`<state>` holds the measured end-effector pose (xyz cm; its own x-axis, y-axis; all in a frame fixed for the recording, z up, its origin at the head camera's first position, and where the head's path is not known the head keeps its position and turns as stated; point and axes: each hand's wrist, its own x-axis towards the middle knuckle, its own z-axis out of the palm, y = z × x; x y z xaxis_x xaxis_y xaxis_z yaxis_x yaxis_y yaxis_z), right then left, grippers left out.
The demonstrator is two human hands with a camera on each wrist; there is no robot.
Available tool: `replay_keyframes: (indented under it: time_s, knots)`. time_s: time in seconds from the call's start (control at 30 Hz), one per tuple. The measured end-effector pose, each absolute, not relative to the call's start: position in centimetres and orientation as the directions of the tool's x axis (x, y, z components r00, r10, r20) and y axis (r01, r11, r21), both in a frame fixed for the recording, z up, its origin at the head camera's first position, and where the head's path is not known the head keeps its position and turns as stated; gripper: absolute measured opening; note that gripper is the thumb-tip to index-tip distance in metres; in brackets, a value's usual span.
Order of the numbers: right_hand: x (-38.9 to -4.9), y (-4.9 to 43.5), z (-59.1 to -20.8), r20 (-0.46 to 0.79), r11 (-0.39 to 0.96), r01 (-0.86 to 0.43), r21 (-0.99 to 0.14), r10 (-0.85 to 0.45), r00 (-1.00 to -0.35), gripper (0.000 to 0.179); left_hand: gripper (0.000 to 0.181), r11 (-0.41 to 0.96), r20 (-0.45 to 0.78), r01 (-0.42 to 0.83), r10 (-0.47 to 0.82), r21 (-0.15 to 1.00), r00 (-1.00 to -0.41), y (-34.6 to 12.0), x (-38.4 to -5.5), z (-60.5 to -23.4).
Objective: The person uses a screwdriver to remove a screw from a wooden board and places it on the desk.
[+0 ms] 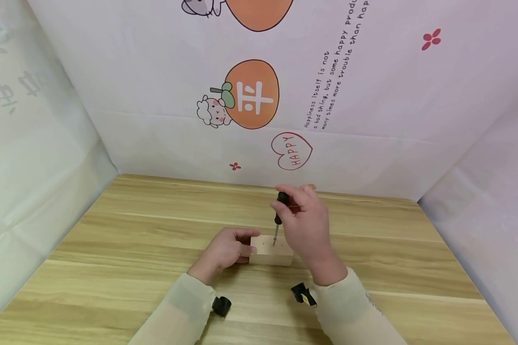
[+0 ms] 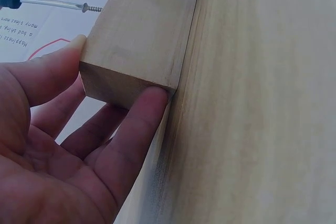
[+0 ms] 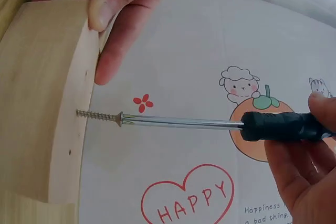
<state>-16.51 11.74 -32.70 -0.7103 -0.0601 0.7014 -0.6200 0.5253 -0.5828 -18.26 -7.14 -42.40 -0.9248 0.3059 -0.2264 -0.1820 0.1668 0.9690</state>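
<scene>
A pale wooden block (image 1: 271,259) lies on the table in front of me. At its left end my left hand (image 1: 228,249) holds it, with thumb and fingers against the edges and end face (image 2: 113,85). My right hand (image 1: 308,225) grips the black handle of a screwdriver (image 3: 278,127), which stands nearly upright above the block. In the right wrist view, the shaft's tip meets the head of a threaded screw (image 3: 100,115). The screw's point is at the block's top face, most of its thread exposed. Small marked holes (image 3: 70,152) sit on either side of it.
The wood-grain table (image 1: 155,268) is bounded at the back by a white printed sheet (image 1: 371,120) and at the sides by pale sheets. A black wrist device (image 1: 221,305) is on the left sleeve, another (image 1: 303,293) by the right.
</scene>
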Motion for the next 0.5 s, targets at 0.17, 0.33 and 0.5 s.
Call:
replay_keyframes:
  time_s: [0.17, 0.33, 0.5]
  knots:
    - [-16.7, 12.4, -32.8, 0.65, 0.446, -0.605, -0.659, -0.065, -0.757, 0.039, 0.043, 0.166, -0.229, -0.184, 0.306, 0.969, -0.924, -7.0, -18.3, -42.5]
    - [-16.7, 12.8, -32.9, 0.577, 0.341, -0.565, -0.751, -0.078, -0.813, 0.04, 0.042, 0.171, -0.235, -0.19, 0.307, 0.967, -0.922, -7.0, -18.3, -42.4]
    - [-16.8, 12.8, -33.1, 0.594, 0.39, -0.572, -0.722, -0.077, -0.801, 0.031, 0.043, 0.172, -0.236, -0.19, 0.308, 0.967, -0.922, -7.0, -18.3, -42.3]
